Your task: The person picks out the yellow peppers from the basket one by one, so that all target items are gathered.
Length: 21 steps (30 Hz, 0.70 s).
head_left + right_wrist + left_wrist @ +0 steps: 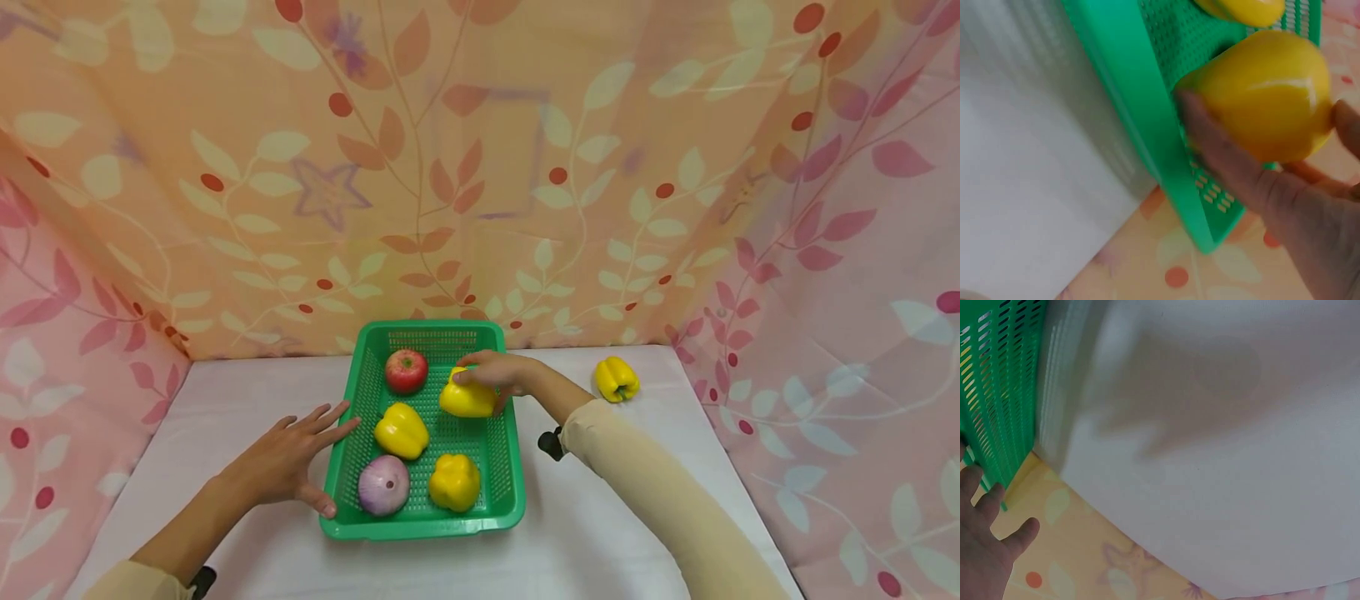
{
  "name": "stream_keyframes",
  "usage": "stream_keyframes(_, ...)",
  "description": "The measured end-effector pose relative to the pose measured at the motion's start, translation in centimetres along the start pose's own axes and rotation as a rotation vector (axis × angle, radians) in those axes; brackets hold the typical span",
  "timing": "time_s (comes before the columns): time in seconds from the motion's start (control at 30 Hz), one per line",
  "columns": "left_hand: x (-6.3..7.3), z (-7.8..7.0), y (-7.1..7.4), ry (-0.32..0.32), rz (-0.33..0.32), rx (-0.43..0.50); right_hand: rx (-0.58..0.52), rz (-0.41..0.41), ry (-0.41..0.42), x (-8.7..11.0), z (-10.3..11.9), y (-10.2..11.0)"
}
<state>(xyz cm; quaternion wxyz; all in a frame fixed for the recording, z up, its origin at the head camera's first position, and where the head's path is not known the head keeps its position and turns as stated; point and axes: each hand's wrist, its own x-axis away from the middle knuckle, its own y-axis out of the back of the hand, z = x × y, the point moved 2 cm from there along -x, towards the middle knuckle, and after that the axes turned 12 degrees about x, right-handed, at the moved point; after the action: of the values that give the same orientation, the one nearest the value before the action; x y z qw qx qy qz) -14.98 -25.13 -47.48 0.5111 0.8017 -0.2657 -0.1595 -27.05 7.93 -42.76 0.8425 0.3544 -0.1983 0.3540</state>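
My right hand (501,372) grips a yellow bell pepper (467,399) over the right side of a green plastic basket (420,527). In the right wrist view the thumb and fingers close round that pepper (1266,94). My left hand (296,454) spreads its fingers beside the basket's left rim; whether it touches the rim I cannot tell. Inside the basket lie a red apple (407,372), a yellow bell pepper (402,431) in the middle left, a purple onion (384,485) at the front left and another yellow pepper (454,482) at the front right.
One more yellow bell pepper (617,379) lies on the white table (622,500), to the right of the basket near the back edge. Patterned cloth (450,167) hangs behind the table and on both sides.
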Motion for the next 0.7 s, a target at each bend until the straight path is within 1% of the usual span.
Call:
stream_keyframes(0.1,0.0,0.1,0.0,0.004,0.002,0.0,-0.044,0.037,0.052,0.5,-0.2,1.1)
stream_keyframes(0.2,0.0,0.0,0.0,0.007,0.007,0.005,-0.073,0.038,0.096,0.9,-0.7,2.2)
stream_keyframes(0.27,0.0,0.0,0.0,0.007,0.005,0.007,-0.085,0.017,0.111,1.1,-1.2,3.1)
stream_keyframes(0.43,0.0,0.1,0.0,0.001,0.001,0.003,-0.116,-0.072,0.14,1.8,-2.5,5.2)
stream_keyframes(0.57,0.0,0.0,0.0,-0.001,0.001,0.006,-0.148,-0.126,0.158,2.4,-3.4,6.9)
stream_keyframes(0.7,0.0,0.0,0.0,0.001,-0.002,0.009,-0.19,-0.181,0.134,2.7,-4.9,8.4)
